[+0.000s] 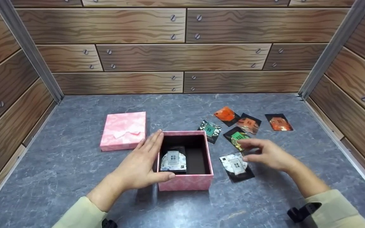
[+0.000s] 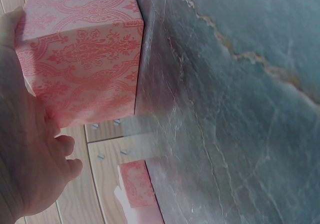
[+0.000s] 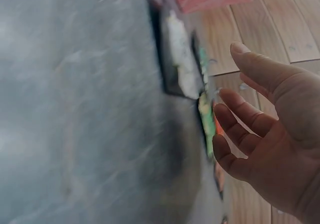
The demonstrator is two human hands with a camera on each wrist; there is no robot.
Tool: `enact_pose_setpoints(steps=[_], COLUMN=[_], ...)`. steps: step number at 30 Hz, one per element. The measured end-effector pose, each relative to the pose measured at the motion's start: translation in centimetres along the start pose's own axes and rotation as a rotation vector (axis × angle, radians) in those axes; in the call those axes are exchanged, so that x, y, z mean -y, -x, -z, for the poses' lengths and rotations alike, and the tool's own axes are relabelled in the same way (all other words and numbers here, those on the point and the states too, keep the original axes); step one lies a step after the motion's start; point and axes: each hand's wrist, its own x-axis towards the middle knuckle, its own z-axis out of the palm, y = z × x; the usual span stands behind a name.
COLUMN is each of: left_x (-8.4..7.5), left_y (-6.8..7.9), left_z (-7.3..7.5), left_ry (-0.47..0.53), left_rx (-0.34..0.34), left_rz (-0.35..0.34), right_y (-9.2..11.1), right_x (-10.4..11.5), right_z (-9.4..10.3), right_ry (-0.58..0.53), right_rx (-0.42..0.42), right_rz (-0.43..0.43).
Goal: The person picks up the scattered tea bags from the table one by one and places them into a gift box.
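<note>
My left hand rests on an open pink box, its straight fingers along the left wall and its thumb over the front edge. Inside the box, on the left, lies a white-and-black packet; the box's right part shows its dark bottom. To the right of the box my right hand hovers above the table with thumb and fingers apart, holding nothing. Nearest to it are a white-and-black packet and a green-and-black packet, the latter partly hidden by the fingers.
A pink lid with a bow sits left behind the box. Farther back on the right lie a teal packet, an orange packet, a reddish packet and another orange-red packet. Wood-patterned panels enclose the marbled table.
</note>
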Motion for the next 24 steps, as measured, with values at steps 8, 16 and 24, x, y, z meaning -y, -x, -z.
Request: enact_pose_setpoints(steps=[8,16,24], left_x=[0.0,0.0,0.0], left_y=[0.0,0.0,0.0], left_z=[0.1,0.1,0.1], left_ry=[0.01,0.006,0.005], left_rx=[-0.003,0.005,0.004], left_rz=[-0.007,-0.005,-0.001], right_y=[0.7,0.9,1.2], right_x=[-1.4,-2.1,-2.0], right_z=[-0.7,-1.2,-1.7], right_ry=[-0.045,-0.003,0.063], right_rx=[0.018,0.02,0.035], right_rz=[-0.024,-0.075,-0.067])
